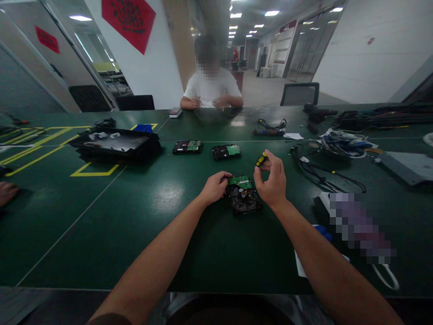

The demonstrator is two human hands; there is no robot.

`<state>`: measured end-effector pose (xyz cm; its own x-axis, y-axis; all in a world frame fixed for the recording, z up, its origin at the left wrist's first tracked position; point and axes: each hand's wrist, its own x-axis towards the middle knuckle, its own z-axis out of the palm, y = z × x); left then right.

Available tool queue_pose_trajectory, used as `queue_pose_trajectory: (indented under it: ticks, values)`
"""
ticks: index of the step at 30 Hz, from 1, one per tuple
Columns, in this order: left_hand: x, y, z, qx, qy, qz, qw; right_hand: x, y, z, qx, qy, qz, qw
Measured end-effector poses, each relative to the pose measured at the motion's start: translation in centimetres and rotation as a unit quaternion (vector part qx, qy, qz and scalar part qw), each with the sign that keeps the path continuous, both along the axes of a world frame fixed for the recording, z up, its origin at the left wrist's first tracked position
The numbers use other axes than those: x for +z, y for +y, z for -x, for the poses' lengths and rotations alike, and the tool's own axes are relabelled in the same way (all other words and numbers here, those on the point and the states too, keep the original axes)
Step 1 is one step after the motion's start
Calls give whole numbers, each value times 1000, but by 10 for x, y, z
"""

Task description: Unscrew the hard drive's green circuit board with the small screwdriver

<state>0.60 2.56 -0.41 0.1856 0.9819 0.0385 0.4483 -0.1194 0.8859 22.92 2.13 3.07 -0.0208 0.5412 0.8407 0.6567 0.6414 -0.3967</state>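
Observation:
In front of me a hard drive (244,198) lies on the green table, its green circuit board facing up at the far end. My left hand (215,188) grips the drive's left edge near the board, fingers closed against it. Above the drive's right side, my right hand (272,178) pinches a small yellow-and-black screwdriver (261,159) between thumb and fingers. The screwdriver's tip cannot be made out. Beyond my hands lie two more hard drives, one close by (227,152) and another farther left (187,146), both with green boards showing.
A black tray (117,143) stands at the left near yellow tape markings. Black cables (324,174), a cable bundle (345,143) and a grey metal box (409,164) lie at the right. Across the table sits a person (212,85); another person's hand (7,193) rests at the left edge.

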Motion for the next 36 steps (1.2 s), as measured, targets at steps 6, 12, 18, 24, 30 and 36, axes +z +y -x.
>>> queue_pose_trajectory:
  ticks: [6, 12, 18, 24, 30, 36]
  values:
    - [0, -1, 0, -2, -4, 2, 1000, 0, 1, -1, 6, 1, 7, 1000]
    - [1, -1, 0, 2, -7, 3, 1000, -2, 2, -1, -8, -8, 7, 1000]
    - [1, -1, 0, 3, -1, 2, 1000, 1, 0, 0, -7, -10, 1, 1000]
    - [3, -2, -1, 2, -2, 4, 1000, 1, -1, 1, -9, -12, 12, 1000]
    - [3, -2, -1, 5, 5, 2, 1000, 1, -1, 1, -9, -9, 10, 1000]
    - [3, -2, -1, 4, 4, 3, 1000, 2, -2, 2, -6, -3, 6, 1000]
